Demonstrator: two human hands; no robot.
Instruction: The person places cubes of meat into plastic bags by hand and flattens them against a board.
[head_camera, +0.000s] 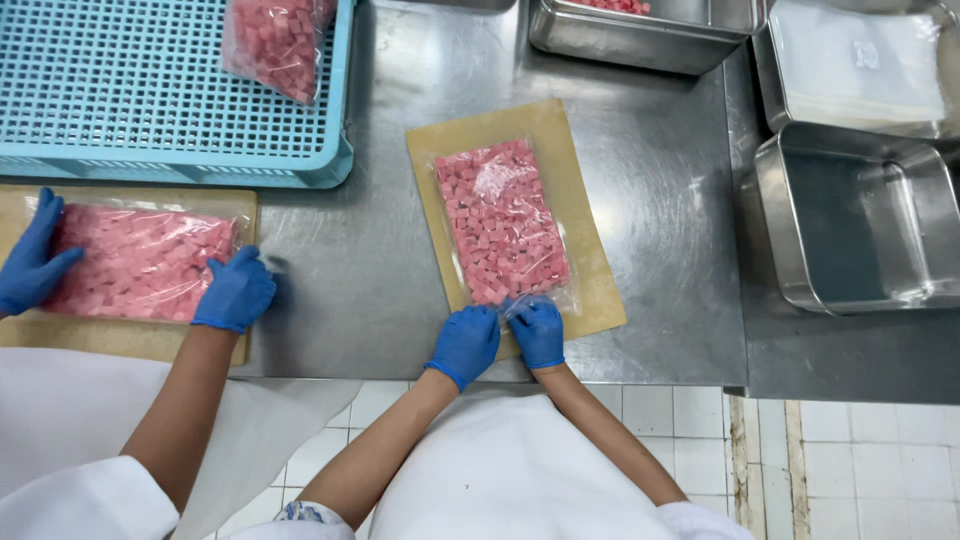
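Observation:
A clear plastic bag of pink diced cubes (500, 220) lies flat on a tan board (580, 210) on the steel table. My left hand (466, 343) and my right hand (538, 331), both in blue gloves, pinch the bag's near open end, side by side at the board's front edge. The cubes fill most of the bag; the near end under my fingers is flat film.
To my left a co-worker's gloved hands (236, 290) press a similar bag (140, 262) on another tan board. A blue perforated crate (150, 90) with a third bag stands at back left. Steel pans (850, 220) and a stack of clear bags (860, 65) sit at right.

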